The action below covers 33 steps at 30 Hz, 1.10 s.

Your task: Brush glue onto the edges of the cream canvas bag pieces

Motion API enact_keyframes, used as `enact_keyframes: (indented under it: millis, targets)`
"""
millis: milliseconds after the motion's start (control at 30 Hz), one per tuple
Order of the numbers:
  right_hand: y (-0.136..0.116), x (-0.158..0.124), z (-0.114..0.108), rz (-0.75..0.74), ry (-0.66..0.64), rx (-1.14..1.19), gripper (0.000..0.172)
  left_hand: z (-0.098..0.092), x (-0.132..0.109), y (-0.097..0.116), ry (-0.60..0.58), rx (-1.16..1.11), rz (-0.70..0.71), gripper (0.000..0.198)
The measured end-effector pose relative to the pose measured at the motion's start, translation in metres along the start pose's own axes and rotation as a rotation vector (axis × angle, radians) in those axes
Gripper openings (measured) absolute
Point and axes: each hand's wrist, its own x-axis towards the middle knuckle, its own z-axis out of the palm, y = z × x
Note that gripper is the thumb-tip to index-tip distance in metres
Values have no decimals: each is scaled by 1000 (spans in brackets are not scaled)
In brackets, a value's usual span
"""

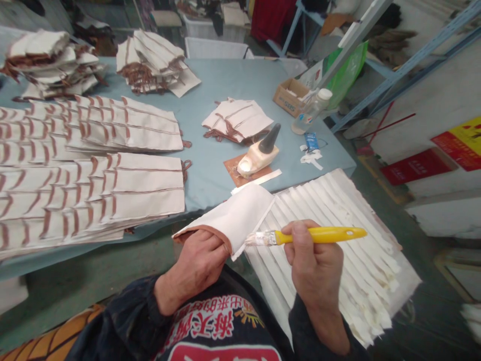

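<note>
My left hand (197,263) is inside the brown-edged mouth of a white paper bag (235,215), its fingers hidden in it, holding it up over my lap. My right hand (313,258) grips a yellow-handled brush (319,234); its white bristles touch the bag's lower corner. Under the bag, a board carries overlapping white paper strips (338,240), fanned out and resting on my lap and the table's near edge.
A blue table (233,80) holds rows of fanned white bags with brown handles (93,185), further stacks (150,60) at the back, a small pile (236,120), a glue bottle (261,150), a plastic bottle (311,108) and a cardboard box (291,95). Metal shelving stands to the right.
</note>
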Motion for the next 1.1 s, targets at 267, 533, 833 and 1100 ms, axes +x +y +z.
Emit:
enact_keyframes:
  millis: [267,533,833,1100]
  targets:
    - [-24,-10,9,-7,-213,1,46,8,-8,4,-83,-35,-19,31]
    - [-20,-10,2,100,-184,216,51,1,-7,14,-11,-375,-368,31]
    - [9,-8,6,-59,14,326,41,-14,2,9,-38,-934,-920,28]
    - [12,2,35,-305,-19,270,36,-17,5,13,-99,-1015,-967,38]
